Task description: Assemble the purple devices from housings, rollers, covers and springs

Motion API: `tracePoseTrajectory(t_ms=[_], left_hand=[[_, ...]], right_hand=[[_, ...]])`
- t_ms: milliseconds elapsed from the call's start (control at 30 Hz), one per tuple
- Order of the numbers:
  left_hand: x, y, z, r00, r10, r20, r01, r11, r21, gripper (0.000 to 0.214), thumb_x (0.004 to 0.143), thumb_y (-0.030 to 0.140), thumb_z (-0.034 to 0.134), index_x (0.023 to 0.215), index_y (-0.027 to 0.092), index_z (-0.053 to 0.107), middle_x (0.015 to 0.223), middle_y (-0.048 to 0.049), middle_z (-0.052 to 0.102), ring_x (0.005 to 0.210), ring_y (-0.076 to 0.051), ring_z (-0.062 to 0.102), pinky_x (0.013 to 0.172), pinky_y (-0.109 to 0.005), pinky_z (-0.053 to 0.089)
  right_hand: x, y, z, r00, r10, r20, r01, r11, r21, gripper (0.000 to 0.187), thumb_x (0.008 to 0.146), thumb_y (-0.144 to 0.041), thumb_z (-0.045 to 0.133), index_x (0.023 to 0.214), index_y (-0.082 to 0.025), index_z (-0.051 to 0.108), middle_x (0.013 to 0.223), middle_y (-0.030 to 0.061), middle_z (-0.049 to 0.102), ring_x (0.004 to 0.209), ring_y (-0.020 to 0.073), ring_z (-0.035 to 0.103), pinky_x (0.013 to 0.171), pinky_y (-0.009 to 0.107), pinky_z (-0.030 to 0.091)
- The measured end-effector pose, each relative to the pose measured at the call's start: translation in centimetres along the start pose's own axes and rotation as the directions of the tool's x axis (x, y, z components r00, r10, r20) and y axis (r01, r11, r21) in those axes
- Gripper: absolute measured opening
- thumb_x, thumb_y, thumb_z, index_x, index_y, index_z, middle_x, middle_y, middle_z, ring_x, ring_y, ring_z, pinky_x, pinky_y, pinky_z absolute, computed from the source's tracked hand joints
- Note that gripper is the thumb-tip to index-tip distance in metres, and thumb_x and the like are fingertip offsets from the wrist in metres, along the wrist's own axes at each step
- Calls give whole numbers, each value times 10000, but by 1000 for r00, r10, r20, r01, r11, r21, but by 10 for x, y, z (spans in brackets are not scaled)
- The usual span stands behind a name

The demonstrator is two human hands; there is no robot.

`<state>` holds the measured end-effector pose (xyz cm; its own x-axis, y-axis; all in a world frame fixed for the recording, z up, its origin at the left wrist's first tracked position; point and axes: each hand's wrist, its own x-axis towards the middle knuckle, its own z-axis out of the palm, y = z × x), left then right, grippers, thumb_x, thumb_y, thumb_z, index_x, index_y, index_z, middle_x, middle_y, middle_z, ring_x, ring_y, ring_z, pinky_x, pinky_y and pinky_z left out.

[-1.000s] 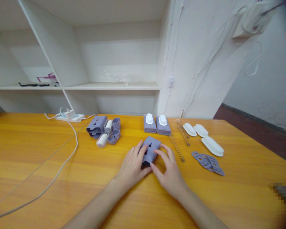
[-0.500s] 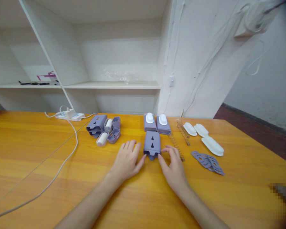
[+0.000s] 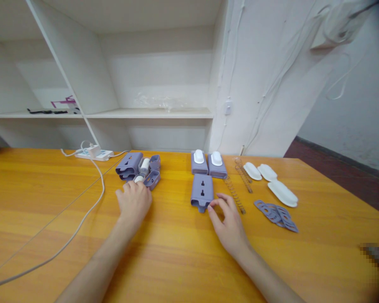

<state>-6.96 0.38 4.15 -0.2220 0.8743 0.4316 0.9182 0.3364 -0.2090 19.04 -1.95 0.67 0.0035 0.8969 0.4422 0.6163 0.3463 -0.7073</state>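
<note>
Okay, on the table (image 3: 177,261), mid-front: slotted purple case (image 3: 202,189), tab end toward the near edge. At its near right corner, right hand (image 3: 229,225), thumb and index nearly together; can't tell if gripping. Off to the left, left hand (image 3: 134,202) over white cylinder (image 3: 139,179), grip hidden, can't tell. Behind case: two purple units (image 3: 199,169). Further right: coil springs (image 3: 242,211), white shells (image 3: 282,193).

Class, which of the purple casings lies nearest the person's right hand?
The casing with two dark cutouts, beside the right hand: two white-topped casings sit behind it, and the other purple casings lie near the left hand.
</note>
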Motion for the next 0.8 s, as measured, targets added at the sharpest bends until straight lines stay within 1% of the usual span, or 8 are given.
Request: tracePoseTrajectory(t_ms=[100,200,367,467,567,667,733,800], left_hand=[[0,-3,-1,999,21,27,-21,1000,5,378,865,328,336,903,74,614,907,-192,589,862,-331,549,703,-428,370],[0,-4,-10,997,30,65,-30,1000,1,333,844,312,391,925,97,631,926,-191,613,877,-344,568,702,-436,392],[-5,-1,-29,962,53,267,-41,998,-50,264,810,325,484,856,131,657,828,-162,652,795,-338,630,654,-414,443],[-12,4,-37,938,120,326,-97,992,-86,241,828,281,454,833,149,655,789,-140,654,781,-311,645,620,-370,458],[-21,12,-43,924,208,322,-184,977,-104,257,850,214,396,807,148,641,780,-134,642,770,-294,647,617,-361,458],[-25,20,-48,906,319,280,-290,947,-139,251,863,168,361,851,140,611,811,-125,626,749,-270,640,591,-334,452],[-25,23,-50,871,437,224,-403,897,-180,205,850,138,384,885,144,586,835,-112,616,753,-257,627,581,-319,447],[-25,25,-51,822,550,148,-515,829,-218,164,838,125,412,886,153,566,836,-96,605,760,-249,609,585,-314,443]], right_hand=[[0,0,0,1000,1,3,-1,1000,-2,118,833,-305,498,825,-226,587,1116,88,481,1138,260,460,970,452,368],[-1,0,1,1000,-9,-4,9,1000,-3,118,831,-298,498,832,-227,592,1106,89,487,1131,264,466,962,453,376],[-1,0,1,1000,-15,-10,15,1000,-3,121,833,-301,497,819,-227,592,1105,91,490,1129,268,469,961,464,377],[-1,0,1,1000,4,-6,-4,1000,-9,131,838,-307,493,791,-225,583,1116,93,484,1132,270,467,959,463,378],[-1,1,1,1000,20,-9,-20,1000,-19,136,841,-308,488,789,-223,581,1115,94,482,1136,269,462,961,461,375],[0,4,2,1000,23,-17,-23,999,-29,137,840,-307,489,809,-220,590,1109,92,486,1130,264,465,965,455,375],[0,5,3,1000,17,-13,-17,999,-28,150,839,-304,490,888,-220,604,1118,91,492,1124,256,473,968,447,379],[0,7,4,1000,6,-7,-6,1000,-28,215,838,-295,491,1008,-218,595,1137,92,495,1120,249,480,973,442,382]])
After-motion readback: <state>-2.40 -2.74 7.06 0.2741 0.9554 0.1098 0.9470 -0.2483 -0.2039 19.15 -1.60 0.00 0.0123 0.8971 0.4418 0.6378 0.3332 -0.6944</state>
